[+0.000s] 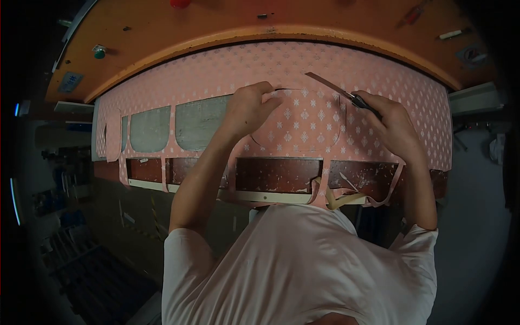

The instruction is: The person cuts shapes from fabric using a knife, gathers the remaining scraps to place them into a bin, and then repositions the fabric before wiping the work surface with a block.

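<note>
The right hand has its grip clamped on a knife at one o'clock over pink cloth, while the left hand is at twelve by the cloth's cut edge, its grip hard to tell.

- T-shirt: pale, off-white, plain front, loose cut, soft creases and folds
- left sleeve, right sleeve: short, same pale cloth, loose hems
- neckline: rounded, bottom edge of view
- left hand, right hand: bare

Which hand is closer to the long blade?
Right. The right hand holds the blade by its dark handle; the left hand is over pink cloth, left of the tip.
</note>
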Demonstrator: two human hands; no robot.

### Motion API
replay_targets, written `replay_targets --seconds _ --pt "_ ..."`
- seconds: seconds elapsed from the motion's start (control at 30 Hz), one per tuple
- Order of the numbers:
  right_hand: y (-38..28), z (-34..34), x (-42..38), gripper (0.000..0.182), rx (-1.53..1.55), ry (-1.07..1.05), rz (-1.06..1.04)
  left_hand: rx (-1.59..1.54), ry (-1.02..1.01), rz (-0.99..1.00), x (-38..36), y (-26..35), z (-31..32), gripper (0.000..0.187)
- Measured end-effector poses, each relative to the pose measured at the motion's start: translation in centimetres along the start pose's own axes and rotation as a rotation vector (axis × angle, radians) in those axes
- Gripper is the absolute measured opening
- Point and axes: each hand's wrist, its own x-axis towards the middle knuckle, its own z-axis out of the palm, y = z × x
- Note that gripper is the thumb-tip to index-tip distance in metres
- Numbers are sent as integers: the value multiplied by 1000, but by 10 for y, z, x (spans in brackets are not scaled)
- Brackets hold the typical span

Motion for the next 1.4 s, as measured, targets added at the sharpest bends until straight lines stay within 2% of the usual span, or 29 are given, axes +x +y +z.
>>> replay_targets --seconds 0.13,0.23,0.4,0.53,0.63,0.83,1.0,1.1,1.2,1.4 --pt "-15 -9 47 33 -220 -163 -148 55 81 -4 -9 3 7 30" --pt "-29 -4 74 32 -352 -258 -245 40 227 90 -15 -6 19 27" --pt "-38 -1 98 33 -480 -361 -336 26 278 126 -16 -9 22 22" --pt "-29 -7 99 31 -587 -413 -297 -5 260 127 -18 -4 16 21" --pt "-26 -20 92 29 -562 -427 -261 -32 268 294 -24 8 10 18" --pt "-25 -32 78 30 -616 -402 -185 18 243 377 -27 31 -1 13" --pt "-19 -28 72 30 -692 -368 -179 35 216 345 -29 40 -3 12" --pt "-15 -35 69 28 -640 -355 -107 45 218 359 -33 45 -5 11" --pt "-10 -33 65 26 -676 -301 -167 64 213 372 -37 50 -7 10" --pt "4 -34 64 21 -623 -351 -111 77 228 364 -40 60 -11 10"
